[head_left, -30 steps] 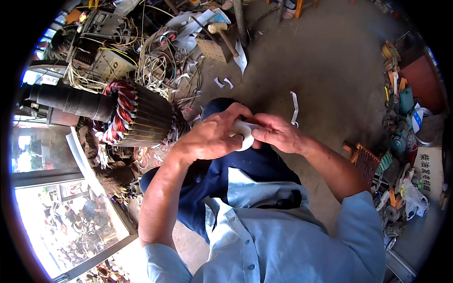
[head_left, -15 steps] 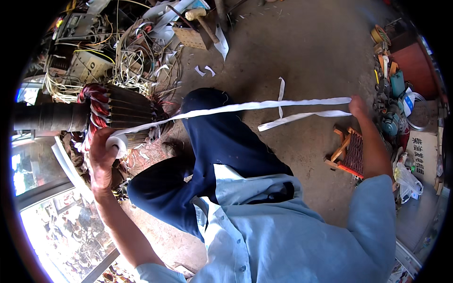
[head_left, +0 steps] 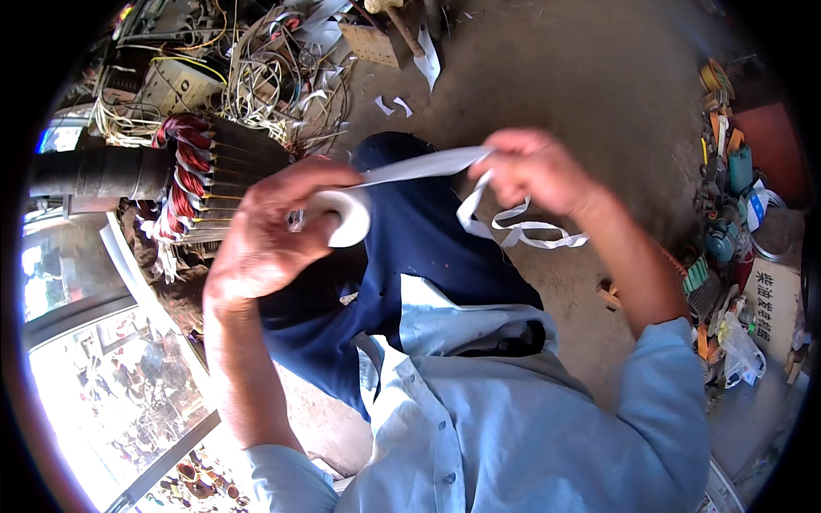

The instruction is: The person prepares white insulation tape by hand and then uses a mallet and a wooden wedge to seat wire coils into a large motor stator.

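My left hand [head_left: 278, 227] is closed round a roll of white tape [head_left: 351, 217], thumb and fingers gripping it above my left thigh. From the roll a short white strip [head_left: 428, 164] runs taut to my right hand [head_left: 534, 171], which pinches it. Below my right fingers the loose tail [head_left: 539, 235] hangs in curls. To the left of my left hand lies a motor rotor or armature [head_left: 244, 158] with a dark shaft [head_left: 103, 173]; a ring of red and white wound wire [head_left: 184, 171] circles its end.
Tangled wires [head_left: 274, 73] and boxes are heaped at the far left. A hammer [head_left: 385, 13] and a perforated block [head_left: 369, 44] lie at the back. Along the right stand tools, a cardboard box [head_left: 774, 295] and a plastic bag [head_left: 737, 346]. A window [head_left: 120, 393] is at the lower left.
My hands have come together from far apart, the left moving right with the roll, the right moving left. The stretched strip is much shorter, and its tail now curls below my right hand.
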A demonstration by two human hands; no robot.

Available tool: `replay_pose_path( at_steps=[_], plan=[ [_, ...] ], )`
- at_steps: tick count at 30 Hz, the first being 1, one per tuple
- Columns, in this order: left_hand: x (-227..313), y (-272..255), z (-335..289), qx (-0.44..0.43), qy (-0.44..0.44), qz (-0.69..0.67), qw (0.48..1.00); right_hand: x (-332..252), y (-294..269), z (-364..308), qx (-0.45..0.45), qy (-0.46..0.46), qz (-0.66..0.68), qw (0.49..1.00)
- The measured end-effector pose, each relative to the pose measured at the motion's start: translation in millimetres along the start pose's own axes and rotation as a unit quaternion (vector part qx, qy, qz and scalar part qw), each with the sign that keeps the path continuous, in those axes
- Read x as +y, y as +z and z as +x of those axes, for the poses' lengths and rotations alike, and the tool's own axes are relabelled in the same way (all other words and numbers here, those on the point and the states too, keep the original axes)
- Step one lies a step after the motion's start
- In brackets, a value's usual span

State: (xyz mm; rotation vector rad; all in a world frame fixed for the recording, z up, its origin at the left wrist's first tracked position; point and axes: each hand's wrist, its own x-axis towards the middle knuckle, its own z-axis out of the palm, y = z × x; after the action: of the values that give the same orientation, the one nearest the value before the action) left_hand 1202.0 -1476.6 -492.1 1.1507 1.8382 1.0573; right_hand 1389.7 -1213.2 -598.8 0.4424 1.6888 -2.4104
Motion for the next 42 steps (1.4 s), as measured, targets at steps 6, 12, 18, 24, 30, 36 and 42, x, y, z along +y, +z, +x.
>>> replay_pose_path(
  at_steps=[6, 12, 18, 24, 30, 36, 42],
  plan=[
    [-54.0, -65.1, -56.6, 0.149, -0.067, -0.034, 0.986, 104.7, -309.4, -105.5, 0.395, 0.180, -0.501, 0.749],
    [-47.9, -36.2, -39.0, 0.101, -0.051, -0.048, 0.992, 66.3, -180.1, -61.2, 0.354, 0.089, -0.553, 0.749],
    [4.4, 32.2, 17.3, -0.091, 0.086, 0.007, 0.992, -7.0, 62.1, -4.6, -0.103, -0.136, -0.075, 0.983],
    [-18.9, -18.2, -21.8, 0.029, -0.045, -0.074, 0.996, 15.5, -79.8, -23.4, 0.122, -0.011, -0.091, 0.988],
    [-51.3, -67.6, -66.5, 0.147, -0.074, -0.041, 0.986, 61.0, -234.7, -110.5, 0.345, 0.190, -0.756, 0.522],
    [-5.2, 10.8, -10.3, 0.010, -0.011, -0.047, 0.999, -6.2, 19.8, -22.4, 0.065, -0.153, -0.320, 0.933],
    [9.7, 18.9, 1.3, -0.040, 0.026, 0.052, 0.998, -10.3, 1.8, -20.7, 0.049, -0.110, -0.228, 0.966]
  ],
)
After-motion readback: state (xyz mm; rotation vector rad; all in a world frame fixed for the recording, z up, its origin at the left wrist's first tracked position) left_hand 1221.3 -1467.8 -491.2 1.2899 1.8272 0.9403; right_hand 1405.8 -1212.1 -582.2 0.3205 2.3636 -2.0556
